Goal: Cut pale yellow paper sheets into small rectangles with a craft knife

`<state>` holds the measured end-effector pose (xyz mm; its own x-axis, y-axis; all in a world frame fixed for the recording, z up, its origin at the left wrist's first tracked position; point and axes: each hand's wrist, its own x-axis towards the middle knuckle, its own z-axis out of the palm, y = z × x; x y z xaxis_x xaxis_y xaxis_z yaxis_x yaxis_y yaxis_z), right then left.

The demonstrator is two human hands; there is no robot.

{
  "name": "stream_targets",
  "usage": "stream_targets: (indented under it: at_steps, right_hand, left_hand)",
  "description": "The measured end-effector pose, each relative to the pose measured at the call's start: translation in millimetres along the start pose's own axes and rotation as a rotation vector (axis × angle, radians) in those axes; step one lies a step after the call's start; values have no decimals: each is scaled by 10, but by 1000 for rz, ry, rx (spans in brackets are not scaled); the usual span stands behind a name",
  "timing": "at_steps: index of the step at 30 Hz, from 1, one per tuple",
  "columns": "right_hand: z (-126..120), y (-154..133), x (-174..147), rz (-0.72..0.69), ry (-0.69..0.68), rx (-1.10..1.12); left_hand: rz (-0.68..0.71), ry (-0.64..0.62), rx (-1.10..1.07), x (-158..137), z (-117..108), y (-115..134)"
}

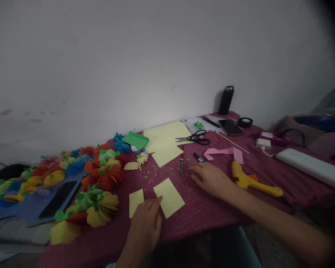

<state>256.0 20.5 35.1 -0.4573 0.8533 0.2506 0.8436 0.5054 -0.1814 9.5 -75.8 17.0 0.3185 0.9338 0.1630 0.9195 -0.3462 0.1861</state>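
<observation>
My left hand (145, 225) lies at the table's front edge, its fingers over the near edges of two pale yellow paper pieces, a small one (135, 201) and a larger rectangle (169, 198). It grips nothing that I can see. My right hand (212, 179) reaches over the table with fingers apart, its fingertips close to a short dark-capped pen-like thing (198, 156). Nothing shows in its grasp. Green paper scraps (180, 169) are scattered left of those fingertips. Beyond them, black-handled scissors (195, 138) lie with blades apart, partly on larger yellow sheets (163, 138).
Colourful paper pumpkins (107, 176) crowd the left side, with green paper (136, 140) behind. At right are a yellow glue gun (251, 182), pink strip (223, 152), wooden stick (231, 142), phone (231, 127), tape roll (245, 122), black bottle (226, 100) and white power strip (312, 167).
</observation>
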Motion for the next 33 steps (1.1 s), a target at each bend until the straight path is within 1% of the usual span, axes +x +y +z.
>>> stream_targets:
  at_steps: [2,4,6,9,12,16,18,22,24,26,28,31,33]
  right_hand:
    - [37,-212,106,-129,-56,142]
    - [114,-392,246,-208,-106,237]
    - [214,-513,398,-199,-130,269]
    - [353,-581,596,-160,-249,294]
    - [435,-558,716,-130,-324,335]
    - [484,-482,745,-75,-396,432]
    - [521,-439,725,-46,-395,487]
    - [605,-325,695,22,-327,574]
    - [588,-249,706,42,-294,612]
    - [509,-167,730,48,-266,625]
    - [389,-92,756,31,-235,583]
    - [233,-2,781,-20,-198,432]
    - [184,49,786,8,-158,317]
  left_hand:
    - [54,-16,34,-82,58,61]
    - [88,-38,75,-131,107,116]
    - [90,-65,114,-159,142,147]
    - [97,-96,143,-198,174,145]
    - [124,-102,146,-239,204,118]
    - [132,-65,152,-264,244,107]
    - [140,-38,147,-254,250,123]
    - [158,34,109,-192,214,163]
    - [144,84,84,-142,179,164]
    - [125,130,54,-79,143,142]
    - [107,169,16,-4,110,103]
    - [50,203,-48,132,64,47]
    - [-3,206,-101,233,35,24]
